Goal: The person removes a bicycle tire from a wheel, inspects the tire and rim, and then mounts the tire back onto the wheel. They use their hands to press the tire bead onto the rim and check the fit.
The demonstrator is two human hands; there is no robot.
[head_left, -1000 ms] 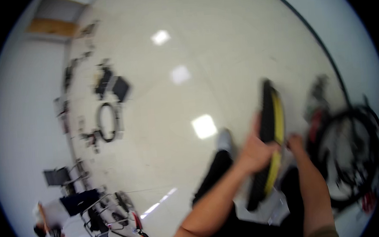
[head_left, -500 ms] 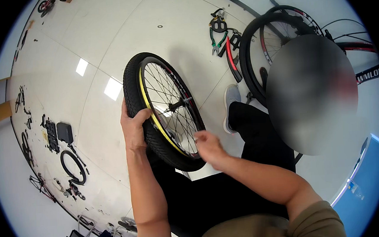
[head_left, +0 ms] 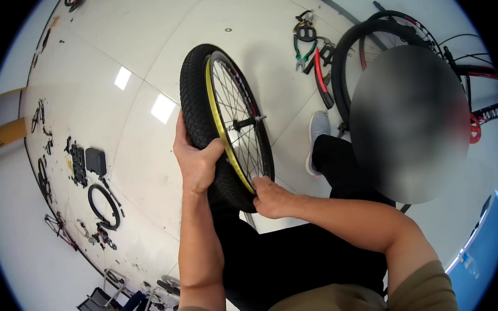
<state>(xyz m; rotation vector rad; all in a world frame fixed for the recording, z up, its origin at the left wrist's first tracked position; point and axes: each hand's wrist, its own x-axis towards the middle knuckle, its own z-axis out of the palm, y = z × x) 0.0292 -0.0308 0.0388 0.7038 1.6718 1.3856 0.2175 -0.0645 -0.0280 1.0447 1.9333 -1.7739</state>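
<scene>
A bicycle wheel (head_left: 197,84) with a knobby black tyre stands tilted in front of me, above my lap. Along the inner edge of the tyre runs a yellow band (head_left: 219,116), and thin spokes meet at a black hub (head_left: 243,124). My left hand (head_left: 197,163) is closed round the tyre's left side, thumb over the tread and fingers behind it. At the lower right of the wheel my right hand (head_left: 274,198) grips the edge with bent fingers; their tips are partly hidden against the rim.
Pliers with green handles (head_left: 298,52), pedals (head_left: 306,32) and a red-black curved piece (head_left: 322,77) lie on the floor ahead. Another wheel (head_left: 343,64) leans at right beside a blurred round patch. A loose tyre (head_left: 104,207) and a black case (head_left: 95,161) lie left.
My right hand has closed onto the wheel's lower edge, where it was loosely beside it before. The wheel has turned to show more tread and less of its spoked face.
</scene>
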